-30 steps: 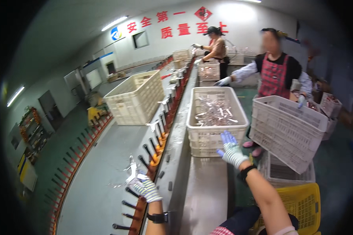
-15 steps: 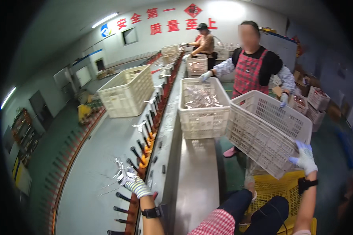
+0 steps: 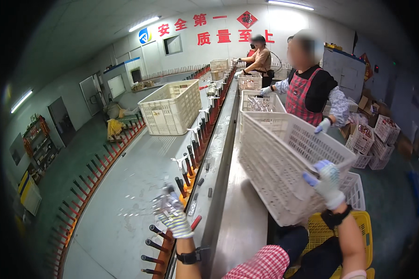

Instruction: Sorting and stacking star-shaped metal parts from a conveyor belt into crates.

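My right hand (image 3: 328, 182), in a striped work glove, grips the near rim of an empty white plastic crate (image 3: 279, 162). The crate hangs tilted over the steel bench (image 3: 242, 218), its open side turned up and to the right. My left hand (image 3: 173, 215), also gloved, hovers over the row of dark pegs (image 3: 191, 158) on the moving line. It is closed on a small bunch of shiny pieces.
A person in a red checked apron (image 3: 312, 88) stands across the bench at a crate of shiny parts (image 3: 261, 103), with another person (image 3: 261, 58) farther back. A big white crate (image 3: 171, 106) rides the belt. A yellow crate (image 3: 356, 223) sits by my legs; stacked crates (image 3: 377, 137) stand right.
My right hand swung right, took the tilted white crate by its rim and drew it closer. My left hand stayed by the pegs with the shiny pieces.
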`<state>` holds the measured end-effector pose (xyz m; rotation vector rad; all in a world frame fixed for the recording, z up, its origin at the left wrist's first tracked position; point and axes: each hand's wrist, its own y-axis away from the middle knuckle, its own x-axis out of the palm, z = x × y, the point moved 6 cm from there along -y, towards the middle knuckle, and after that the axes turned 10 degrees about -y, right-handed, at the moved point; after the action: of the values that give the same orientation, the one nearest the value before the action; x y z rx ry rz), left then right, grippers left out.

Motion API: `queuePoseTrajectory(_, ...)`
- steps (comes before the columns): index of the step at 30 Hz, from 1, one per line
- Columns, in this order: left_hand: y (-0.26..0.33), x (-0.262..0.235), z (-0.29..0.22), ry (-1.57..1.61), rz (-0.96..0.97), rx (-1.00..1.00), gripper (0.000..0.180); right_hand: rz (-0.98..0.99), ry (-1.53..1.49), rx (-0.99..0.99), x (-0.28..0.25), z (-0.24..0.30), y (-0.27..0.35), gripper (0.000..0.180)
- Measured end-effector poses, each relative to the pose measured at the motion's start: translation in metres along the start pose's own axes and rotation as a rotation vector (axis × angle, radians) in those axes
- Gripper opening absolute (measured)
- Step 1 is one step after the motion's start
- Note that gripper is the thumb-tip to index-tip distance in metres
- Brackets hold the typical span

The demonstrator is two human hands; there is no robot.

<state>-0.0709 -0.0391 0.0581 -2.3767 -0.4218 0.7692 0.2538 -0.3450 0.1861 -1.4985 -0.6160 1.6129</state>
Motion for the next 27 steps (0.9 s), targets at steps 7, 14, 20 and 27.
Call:
queuePoseTrajectory(7, 0.023, 0.054, -0.010, -0.746, 0.283, 0.449, 0.030, 0.410, 0.254, -0.129, 0.082, 0.096, 0.050, 0.032)
queuePoseTrajectory(14, 0.027, -0.035, -0.049, -0.230, -0.025, 0.363, 0.023, 0.347, -0.069, 0.162, 0.076, 0.179, 0.106, 0.029)
queuePoseTrajectory(20, 0.052, -0.142, -0.116, -0.009, -0.172, 0.355, 0.026, 0.333, -0.230, 0.063, 0.085, 0.243, 0.142, 0.025)
queuePoseTrajectory(27, 0.124, -0.059, -0.175, 0.245, 0.800, 0.789, 0.034, 0.419, -0.318, -0.087, 0.063, 0.249, 0.174, 0.010)
